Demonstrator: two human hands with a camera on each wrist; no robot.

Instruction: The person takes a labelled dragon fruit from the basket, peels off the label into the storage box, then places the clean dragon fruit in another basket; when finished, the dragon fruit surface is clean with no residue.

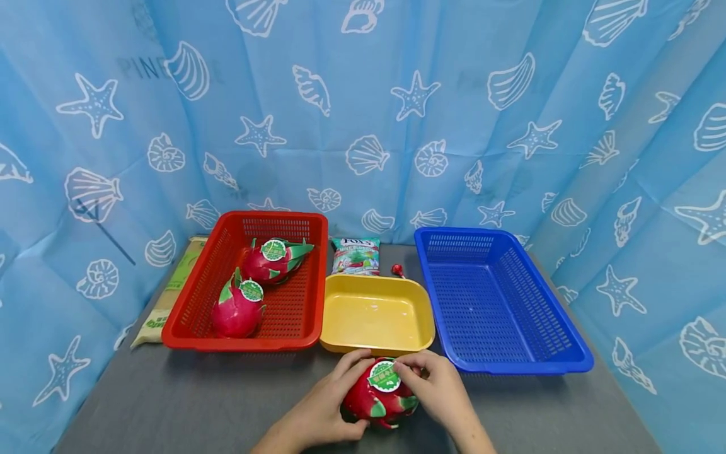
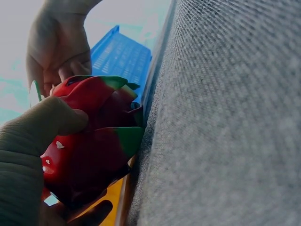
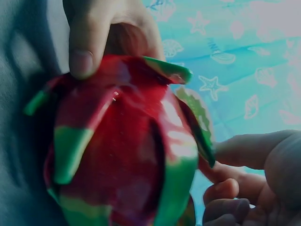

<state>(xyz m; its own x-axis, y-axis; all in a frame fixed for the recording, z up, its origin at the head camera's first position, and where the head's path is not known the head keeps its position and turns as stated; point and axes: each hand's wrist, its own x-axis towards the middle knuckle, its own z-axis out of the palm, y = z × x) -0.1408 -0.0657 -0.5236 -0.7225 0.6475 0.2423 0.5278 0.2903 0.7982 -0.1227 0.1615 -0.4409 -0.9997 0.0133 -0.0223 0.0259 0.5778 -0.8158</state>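
Observation:
A red dragon fruit (image 1: 371, 400) with green-tipped scales is held low over the grey table, just in front of the yellow basin (image 1: 379, 348). My left hand (image 1: 326, 403) grips its left side, thumb near the bottom and fingers over the top. In the left wrist view the thumb presses into the dragon fruit (image 2: 101, 117). On its upper face is a round green-and-white sticker (image 1: 384, 376). My right hand (image 1: 433, 388) pinches the sticker's right edge between thumb and forefinger. In the right wrist view the sticker (image 3: 197, 113) appears edge-on, with those fingertips right at its rim.
Two stickered dragon fruits, one at the back (image 1: 263, 263) and one nearer (image 1: 235, 315), lie in the red basket (image 1: 244, 344). A blue basket (image 1: 522, 367) stands right. Behind the basin are a candy bag (image 1: 356, 257) and a red lollipop (image 1: 397, 270). A green packet (image 1: 170, 296) lies far left.

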